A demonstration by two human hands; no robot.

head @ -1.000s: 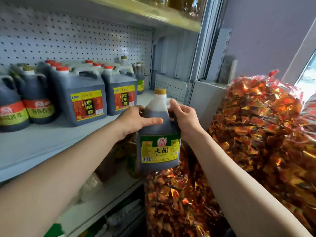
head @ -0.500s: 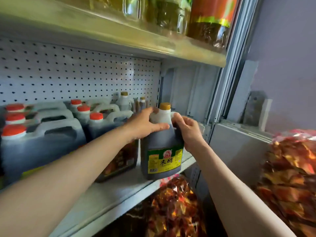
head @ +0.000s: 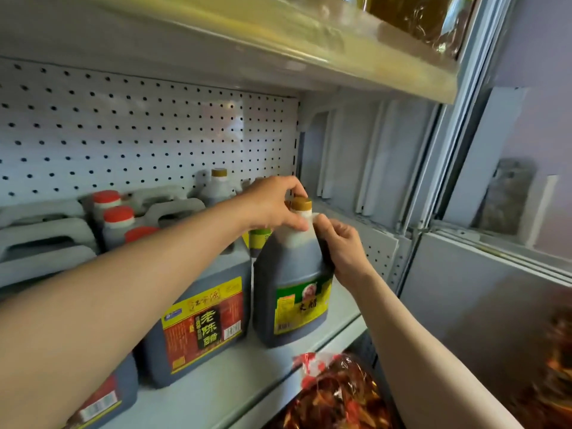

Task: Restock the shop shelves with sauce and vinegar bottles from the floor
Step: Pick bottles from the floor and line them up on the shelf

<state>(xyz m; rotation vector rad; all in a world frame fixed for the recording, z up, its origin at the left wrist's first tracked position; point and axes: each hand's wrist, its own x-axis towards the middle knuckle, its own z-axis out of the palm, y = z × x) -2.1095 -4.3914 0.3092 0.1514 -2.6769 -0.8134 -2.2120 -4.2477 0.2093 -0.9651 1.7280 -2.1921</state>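
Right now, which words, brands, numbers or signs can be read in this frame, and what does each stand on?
"老陈醋": black panel on the red and yellow label of the square jug.
Yellow brand strip above it: blurred, not readable.
"醋": last character on the green and yellow label of the gold-capped bottle held by the left hand and right hand; the character before it is smeared.
Barcodes and small print on both labels: too small.
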